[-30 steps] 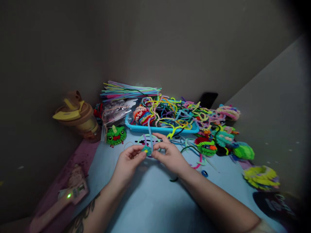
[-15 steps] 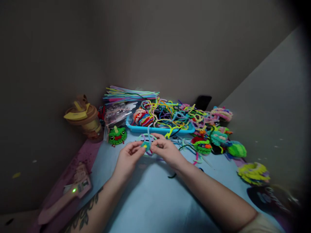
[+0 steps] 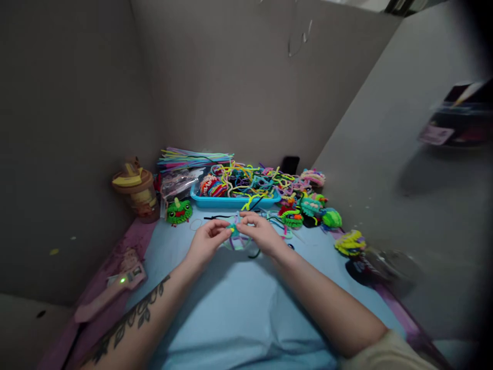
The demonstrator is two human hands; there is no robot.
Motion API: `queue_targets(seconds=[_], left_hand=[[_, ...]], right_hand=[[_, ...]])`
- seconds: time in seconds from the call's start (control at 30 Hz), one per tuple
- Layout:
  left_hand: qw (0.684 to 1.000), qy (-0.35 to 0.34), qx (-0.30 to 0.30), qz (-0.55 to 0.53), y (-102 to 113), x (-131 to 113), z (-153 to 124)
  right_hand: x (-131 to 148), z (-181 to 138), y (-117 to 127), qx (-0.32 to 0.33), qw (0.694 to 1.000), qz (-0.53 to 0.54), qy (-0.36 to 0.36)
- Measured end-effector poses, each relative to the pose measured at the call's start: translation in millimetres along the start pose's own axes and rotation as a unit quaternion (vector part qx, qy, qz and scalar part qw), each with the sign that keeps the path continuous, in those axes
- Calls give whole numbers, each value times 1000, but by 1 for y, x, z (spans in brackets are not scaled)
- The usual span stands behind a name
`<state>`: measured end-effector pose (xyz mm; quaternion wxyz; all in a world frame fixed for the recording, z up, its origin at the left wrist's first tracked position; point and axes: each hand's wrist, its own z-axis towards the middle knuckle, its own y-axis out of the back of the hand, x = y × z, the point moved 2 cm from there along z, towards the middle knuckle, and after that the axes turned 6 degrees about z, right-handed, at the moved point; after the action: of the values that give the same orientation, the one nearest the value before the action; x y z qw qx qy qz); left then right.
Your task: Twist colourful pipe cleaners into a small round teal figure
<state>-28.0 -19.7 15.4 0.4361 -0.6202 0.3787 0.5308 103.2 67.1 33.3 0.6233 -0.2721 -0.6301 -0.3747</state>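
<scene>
Between my two hands is a small pipe cleaner piece point(image 3: 233, 229), teal with a yellow spot, with pale purple and mint loops hanging below it. My left hand point(image 3: 210, 239) pinches its left side between thumb and fingers. On the other side, my right hand point(image 3: 260, 234) grips the piece with thumb and fingertips pressed together. Both hands are held over the blue cloth point(image 3: 239, 303). A green pipe cleaner frog face point(image 3: 179, 211) sits a little beyond my left hand. Fine detail of the held piece is blurred.
A blue tray point(image 3: 231, 203) heaped with tangled pipe cleaners stands behind my hands, straight pipe cleaners point(image 3: 192, 159) behind it. At left are a lidded cup point(image 3: 138, 192) and a pink device point(image 3: 111, 295) with a green light. Several fuzzy pieces point(image 3: 310, 205) line the right side.
The head view has tilted up and shifted, showing more wall and a hanging item at right. Both hands still hold the piece; its loops now hang lower instead of sticking upward.
</scene>
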Motion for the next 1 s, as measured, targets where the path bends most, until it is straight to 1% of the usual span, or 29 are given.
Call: queue_targets(seconds=[0.07,0.17,0.23,0.33,0.37,0.4,0.53,0.6,0.67,0.73,0.83,1.0], left_hand=[[1000,5,5,3,-2,0,-8],[1000,8,-1,9,-4,1,-21],[999,-2,-37,25,-2,3,-29],[990,-43,-124,55,1,4,-41],[987,-56,-136,61,2,4,-45],[987,-66,-134,66,1,4,-50],[985,-104,-89,103,-4,3,-69],[980,-132,-98,114,-6,6,-75],[978,-145,-117,95,-6,12,-77],[982,-138,-114,56,-6,22,-74],[986,-111,-120,-10,-3,36,-66],[990,-64,-122,-30,2,47,-60]], right_hand=[[-7,-8,-2,-17,999,32,-16],[-16,-20,-8,-33,997,75,-16],[-20,-28,-13,-25,993,110,-20],[-21,-39,-18,-20,988,150,-33],[-21,-43,-19,-28,988,152,-29],[-20,-47,-19,-37,988,147,-20],[-13,-58,-20,-71,991,110,36],[-12,-61,-22,-89,989,100,60],[-14,-61,-26,-107,985,111,71],[-22,-59,-32,-120,980,139,74],[-39,-52,-41,-106,977,170,70],[-63,-47,-47,-83,979,176,57]])
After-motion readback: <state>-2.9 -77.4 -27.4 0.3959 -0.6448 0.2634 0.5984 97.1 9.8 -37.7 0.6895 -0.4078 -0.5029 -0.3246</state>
